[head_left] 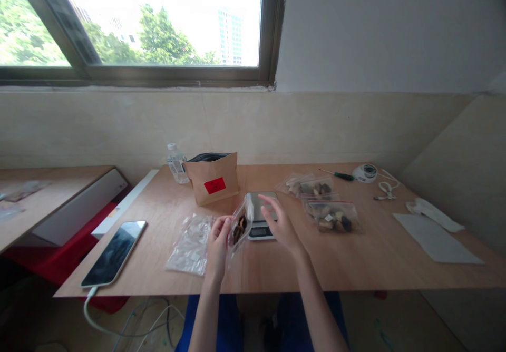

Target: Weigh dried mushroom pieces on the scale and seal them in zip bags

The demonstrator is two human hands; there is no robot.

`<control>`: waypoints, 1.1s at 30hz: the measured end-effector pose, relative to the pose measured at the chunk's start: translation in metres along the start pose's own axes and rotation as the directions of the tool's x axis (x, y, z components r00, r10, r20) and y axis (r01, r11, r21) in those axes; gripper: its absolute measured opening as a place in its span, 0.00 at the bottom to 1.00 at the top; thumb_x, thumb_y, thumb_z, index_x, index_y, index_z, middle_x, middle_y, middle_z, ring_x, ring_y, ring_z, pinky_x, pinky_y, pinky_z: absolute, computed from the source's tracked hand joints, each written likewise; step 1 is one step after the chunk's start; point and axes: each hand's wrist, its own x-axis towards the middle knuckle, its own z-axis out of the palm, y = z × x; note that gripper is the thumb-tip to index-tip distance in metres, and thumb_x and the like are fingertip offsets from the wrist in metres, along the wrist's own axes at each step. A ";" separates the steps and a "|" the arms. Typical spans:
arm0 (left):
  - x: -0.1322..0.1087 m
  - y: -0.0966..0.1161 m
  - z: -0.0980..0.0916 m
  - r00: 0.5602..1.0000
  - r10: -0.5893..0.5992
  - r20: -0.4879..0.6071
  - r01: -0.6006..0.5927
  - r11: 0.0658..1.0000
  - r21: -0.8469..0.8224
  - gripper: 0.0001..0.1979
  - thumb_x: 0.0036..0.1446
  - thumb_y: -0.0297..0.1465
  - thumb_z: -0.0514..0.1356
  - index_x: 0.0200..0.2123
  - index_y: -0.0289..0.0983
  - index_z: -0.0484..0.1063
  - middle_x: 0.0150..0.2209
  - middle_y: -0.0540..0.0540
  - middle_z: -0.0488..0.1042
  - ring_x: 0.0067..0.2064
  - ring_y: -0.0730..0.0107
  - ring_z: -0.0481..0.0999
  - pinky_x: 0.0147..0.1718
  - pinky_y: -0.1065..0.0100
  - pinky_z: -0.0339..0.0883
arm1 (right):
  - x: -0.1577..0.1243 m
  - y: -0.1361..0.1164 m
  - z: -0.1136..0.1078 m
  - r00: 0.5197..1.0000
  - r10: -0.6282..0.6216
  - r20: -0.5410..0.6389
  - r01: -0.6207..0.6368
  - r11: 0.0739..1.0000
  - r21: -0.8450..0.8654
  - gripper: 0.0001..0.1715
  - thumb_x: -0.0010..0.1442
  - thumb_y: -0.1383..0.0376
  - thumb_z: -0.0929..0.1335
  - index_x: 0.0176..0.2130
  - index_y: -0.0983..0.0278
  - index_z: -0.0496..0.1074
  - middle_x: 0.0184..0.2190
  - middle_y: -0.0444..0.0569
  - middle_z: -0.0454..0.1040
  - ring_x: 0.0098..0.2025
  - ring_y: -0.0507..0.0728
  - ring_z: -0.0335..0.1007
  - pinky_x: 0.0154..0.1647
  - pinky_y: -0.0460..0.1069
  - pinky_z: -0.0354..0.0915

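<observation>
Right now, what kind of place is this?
Probably a simple workroom: there's a wooden table by a window, with a digital scale and filled clear bags on it.

Behind scale (258, 217): bare counter (371, 262) ran back to the wall (253, 125).
Left rear: paper bag (211, 188) and bottle (176, 163) stood in the way.
Right of scale: right hand (282, 226) occupied the near gap; filled bags (335, 219) lay beyond.
Beside phone (114, 254): an open lane reached the clear bags (192, 244).
Front right: surface lay unobstructed.
</observation>
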 end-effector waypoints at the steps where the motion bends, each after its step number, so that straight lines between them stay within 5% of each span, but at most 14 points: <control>1: 0.000 0.001 -0.001 0.998 -0.035 0.052 0.037 0.998 -0.047 0.13 0.48 0.40 0.61 0.29 0.35 0.71 0.21 0.53 0.65 0.22 0.78 0.62 0.22 0.76 0.55 | -0.002 0.001 0.000 0.999 0.021 0.025 -0.022 1.000 0.019 0.21 0.61 0.58 0.61 0.53 0.59 0.65 0.54 0.51 0.66 0.55 0.56 0.61 0.55 0.52 0.59; 4: 0.001 0.005 -0.005 0.966 -0.130 0.225 0.160 0.980 -0.121 0.14 0.47 0.41 0.63 0.28 0.35 0.70 0.18 0.55 0.59 0.18 0.81 0.56 0.18 0.76 0.49 | -0.007 0.000 -0.003 0.991 0.069 0.113 -0.080 0.992 0.095 0.23 0.59 0.56 0.64 0.53 0.58 0.65 0.53 0.49 0.67 0.55 0.56 0.62 0.55 0.51 0.59; 8: 0.005 0.008 -0.006 0.917 -0.206 0.340 0.239 0.969 -0.057 0.14 0.48 0.41 0.62 0.30 0.35 0.71 0.20 0.54 0.62 0.19 0.80 0.58 0.18 0.76 0.49 | -0.012 -0.003 -0.006 0.968 0.128 0.214 -0.166 0.971 0.172 0.17 0.55 0.54 0.67 0.39 0.63 0.74 0.35 0.47 0.76 0.38 0.55 0.71 0.39 0.48 0.66; 12: 0.008 0.005 -0.002 0.935 -0.141 0.324 0.167 0.984 -0.055 0.22 0.55 0.47 0.53 0.38 0.34 0.74 0.26 0.48 0.71 0.28 0.71 0.70 0.26 0.72 0.61 | -0.023 0.008 -0.005 0.975 0.217 -0.045 -0.201 0.950 0.237 0.17 0.54 0.53 0.67 0.31 0.64 0.73 0.20 0.42 0.69 0.23 0.50 0.64 0.25 0.44 0.61; 15: 0.006 -0.001 0.000 0.925 -0.097 0.368 0.129 0.990 -0.065 0.29 0.57 0.50 0.47 0.44 0.34 0.73 0.38 0.40 0.75 0.41 0.61 0.73 0.39 0.64 0.66 | -0.034 0.023 -0.004 0.908 0.276 -0.315 -0.194 0.943 0.269 0.18 0.55 0.52 0.66 0.28 0.65 0.71 0.15 0.38 0.60 0.18 0.48 0.57 0.20 0.43 0.56; 18: 0.002 -0.007 0.004 0.918 -0.026 0.396 -0.004 0.997 0.073 0.20 0.53 0.45 0.57 0.42 0.36 0.74 0.42 0.42 0.75 0.45 0.61 0.72 0.44 0.65 0.64 | -0.042 0.035 -0.004 0.836 0.310 -0.454 -0.201 0.941 0.272 0.21 0.56 0.50 0.65 0.25 0.65 0.69 0.13 0.37 0.57 0.17 0.48 0.54 0.20 0.43 0.55; 22: 0.000 -0.017 0.010 0.926 -0.004 0.377 -0.067 0.982 0.174 0.13 0.50 0.37 0.62 0.37 0.36 0.76 0.36 0.44 0.77 0.38 0.65 0.74 0.38 0.68 0.66 | -0.047 0.040 -0.007 0.794 0.319 -0.518 -0.213 0.944 0.253 0.23 0.56 0.49 0.64 0.24 0.65 0.68 0.13 0.38 0.58 0.17 0.48 0.55 0.19 0.43 0.55; 27: 0.003 -0.029 0.012 0.968 -0.005 0.252 -0.020 0.995 0.093 0.11 0.48 0.37 0.63 0.25 0.35 0.72 0.25 0.47 0.76 0.30 0.66 0.75 0.32 0.67 0.67 | -0.053 0.041 -0.010 0.809 0.257 -0.528 -0.212 0.966 0.146 0.24 0.57 0.48 0.63 0.24 0.65 0.68 0.14 0.39 0.60 0.17 0.49 0.55 0.20 0.44 0.56; 33: 0.000 -0.026 0.009 0.937 -0.104 0.333 0.090 0.994 0.056 0.15 0.50 0.41 0.61 0.23 0.37 0.63 0.20 0.49 0.74 0.22 0.71 0.73 0.22 0.73 0.62 | -0.058 0.045 -0.012 0.826 0.207 -0.525 -0.208 0.976 0.059 0.23 0.57 0.48 0.62 0.23 0.64 0.67 0.16 0.41 0.64 0.20 0.50 0.59 0.23 0.44 0.57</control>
